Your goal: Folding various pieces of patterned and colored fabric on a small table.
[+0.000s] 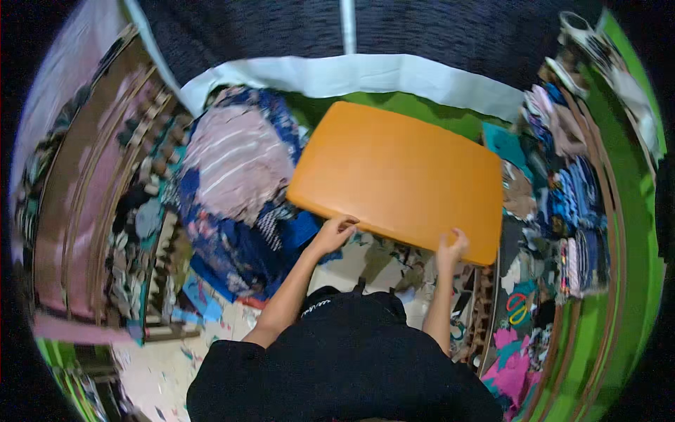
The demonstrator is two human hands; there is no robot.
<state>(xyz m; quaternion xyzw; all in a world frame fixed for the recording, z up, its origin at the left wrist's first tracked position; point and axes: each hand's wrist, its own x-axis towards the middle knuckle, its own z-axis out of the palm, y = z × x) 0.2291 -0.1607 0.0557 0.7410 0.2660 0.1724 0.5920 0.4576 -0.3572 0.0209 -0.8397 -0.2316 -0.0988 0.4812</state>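
I see both hands on the near edge of the orange board (pixel 397 179): left hand (pixel 334 232) and right hand (pixel 451 247), fingers gripping it, keeping it level above the cloth pile (pixel 235 176).

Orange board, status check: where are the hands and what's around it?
Left hand and right hand both grip the near edge of the orange board. Board lies flat. Cloth pile at its left, folded clothes at its right.

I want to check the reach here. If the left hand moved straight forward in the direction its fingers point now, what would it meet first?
The left hand already touches the near edge of the orange board, so it would slide onto the board's top. Depth is hard to judge in this view.
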